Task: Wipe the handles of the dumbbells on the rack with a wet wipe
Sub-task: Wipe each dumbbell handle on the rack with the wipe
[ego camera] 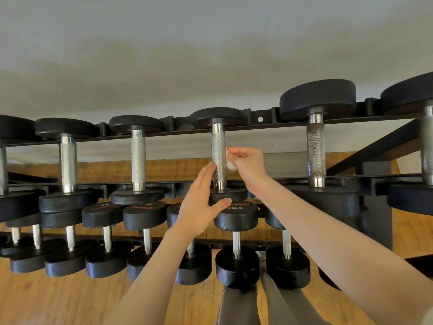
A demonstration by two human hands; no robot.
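Top tier of the black steel dumbbell rack (260,119): the knurled chrome handle of the middle black-headed dumbbell (218,158) is the one being worked. Right hand (249,164) pinches a small crumpled white wet wipe (230,164) in curled fingers, the wipe touching the handle's right side about mid-length. Left hand (201,202) is flat, fingers straight, fingertips against the handle's left side, thumb resting on the near head; it holds nothing.

Risks, as judged:
- The wipe is a small wad and touches one side only. The far face of the handle and the smooth collars near each head would likely be missed unless the wad goes round.
- The left hand only braces. A hard push could roll the dumbbell in its cradle, with the thumb lying between the head and the lower-tier head marked 22.5 (235,218).
- Knurling may snag or shred the wipe.

Room: open gap either side of the handle, up to the neighbouring knurled handle on the left (138,158) and the rust-speckled handle on the right (315,151). Travel along the handle ends at the far head and rail above and the near head below. Wall beyond the rack; wooden floor (58,301) beneath.
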